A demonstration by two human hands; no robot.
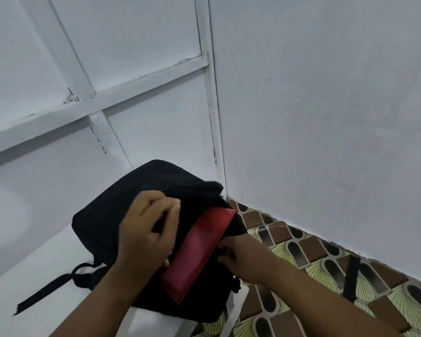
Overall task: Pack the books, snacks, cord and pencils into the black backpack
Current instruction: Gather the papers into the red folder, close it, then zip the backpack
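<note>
The black backpack [102, 222] lies on a white surface in the room's corner, its mouth open toward me. A red book [199, 249] sticks out of the opening at a slant, its far end inside the bag. My left hand [148, 229] is over the bag with fingers curled, gripping the black flap at the opening's left edge. My right hand [243, 256] holds the right edge of the opening beside the book, fingers curled into the fabric. Snacks, cord and pencils are out of view.
White panelled walls [326, 117] close in behind and to the right. A white table or shelf [22, 300] carries the bag; a black strap [44, 293] trails across it. Patterned floor tiles [301, 251] lie to the right, with another black strap [350, 276] on them.
</note>
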